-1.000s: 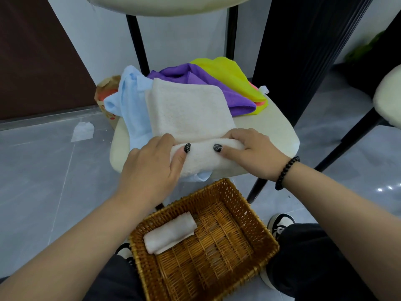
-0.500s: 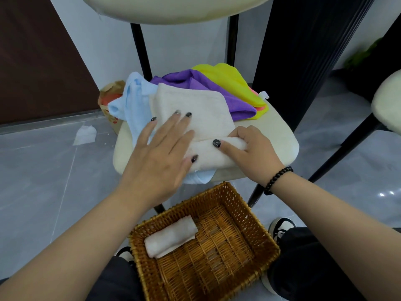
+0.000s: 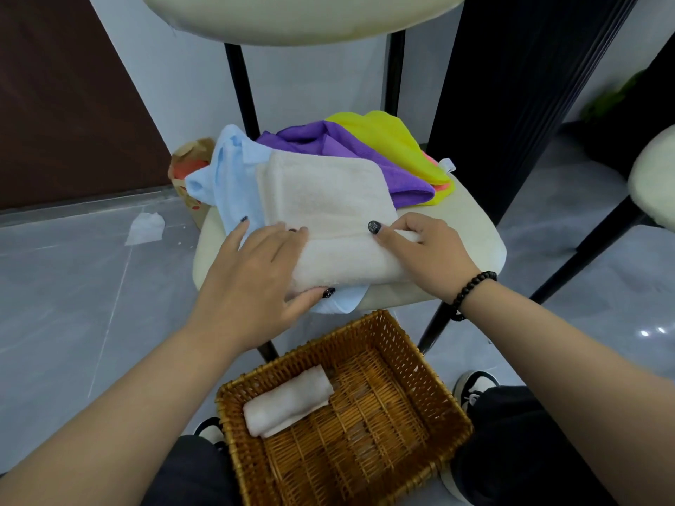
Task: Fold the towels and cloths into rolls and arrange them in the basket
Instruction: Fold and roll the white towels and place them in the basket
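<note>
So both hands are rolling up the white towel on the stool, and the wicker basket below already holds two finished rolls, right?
Not quite: the head view shows only one white roll in the wicker basket, not two. The rest holds: the left hand and right hand are both on the white towel, rolling it on the stool.

We look down on a glossy grey tiled floor (image 3: 65, 294) with thin pale grout lines; two small light glints show at its right. A dark brown panel (image 3: 62, 104) fills the upper left, meeting a pale grey wall (image 3: 175, 78). A cream cushioned stool (image 3: 471, 228) on black legs stands in the middle, beneath another cream padded seat (image 3: 292, 16) on black posts. A tall black ribbed panel (image 3: 518, 89) rises to the right, with a third cream seat (image 3: 653, 177) at the right edge. A crumpled white scrap (image 3: 144, 228) lies on the tiles.
</note>
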{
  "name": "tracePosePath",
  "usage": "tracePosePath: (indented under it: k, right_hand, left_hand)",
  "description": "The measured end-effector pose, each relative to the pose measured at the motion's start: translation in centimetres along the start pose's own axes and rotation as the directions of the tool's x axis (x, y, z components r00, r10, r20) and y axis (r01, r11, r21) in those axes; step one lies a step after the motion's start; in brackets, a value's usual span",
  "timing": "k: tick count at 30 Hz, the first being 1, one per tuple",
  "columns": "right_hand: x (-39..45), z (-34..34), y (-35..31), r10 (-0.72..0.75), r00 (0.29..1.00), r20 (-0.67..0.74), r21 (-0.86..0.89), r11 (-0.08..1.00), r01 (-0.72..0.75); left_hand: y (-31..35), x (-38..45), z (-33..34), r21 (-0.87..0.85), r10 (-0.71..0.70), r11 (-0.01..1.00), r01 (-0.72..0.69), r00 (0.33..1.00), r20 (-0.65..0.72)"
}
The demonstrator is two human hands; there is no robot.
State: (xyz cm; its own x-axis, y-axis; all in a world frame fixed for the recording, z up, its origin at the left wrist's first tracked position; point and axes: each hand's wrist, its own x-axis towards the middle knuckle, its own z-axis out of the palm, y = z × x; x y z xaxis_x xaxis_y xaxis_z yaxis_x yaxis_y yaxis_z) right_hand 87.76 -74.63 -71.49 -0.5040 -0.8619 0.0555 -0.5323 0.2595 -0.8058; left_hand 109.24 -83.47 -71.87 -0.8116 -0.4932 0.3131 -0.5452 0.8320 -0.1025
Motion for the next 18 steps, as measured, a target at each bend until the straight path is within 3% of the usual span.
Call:
tracePosePath:
  k: [3,6,8,11,13,18]
  right_hand:
    - [0.1,-0.3,-0.1,-0.016,0.999,-0.035,-0.049,0.999,0.015]
    - [-0.3,-0.3,-0.2,-0.019,1.000,0.007,-0.192,0.981,0.020]
    - [-0.9,0.1,-0.2,-0.191,0.980,-0.056,-0.382,0.911,0.156]
    - [-2.1,0.6,0.0,-0.625,0.779,-0.059,-0.587,0.653,0.479]
    - [-2.7,0.7,0.6,-0.700,0.712,0.057,-0.626,0.530,0.571]
    - [-2.0,0.4,1.7,-0.705,0.685,0.187,-0.674,0.415,0.611]
  left_hand:
    - [0.5,-0.3,0.0,0.047,0.138,0.990,-0.131,0.969,-0.203]
    - [0.8,-0.3,0.1,0.022,0.155,0.988,-0.154,0.963,-0.222]
    - [0.7,-0.1,0.1,-0.023,0.129,0.990,-0.136,0.972,-0.195]
    - [0.6,0.4,-0.1,-0.115,0.065,0.990,-0.080,0.989,-0.130]
    - [0.4,0.6,-0.2,-0.211,0.003,0.977,-0.016,0.998,-0.061]
    - [0.1,1.1,-0.8,-0.445,-0.109,0.884,0.140,0.990,0.093]
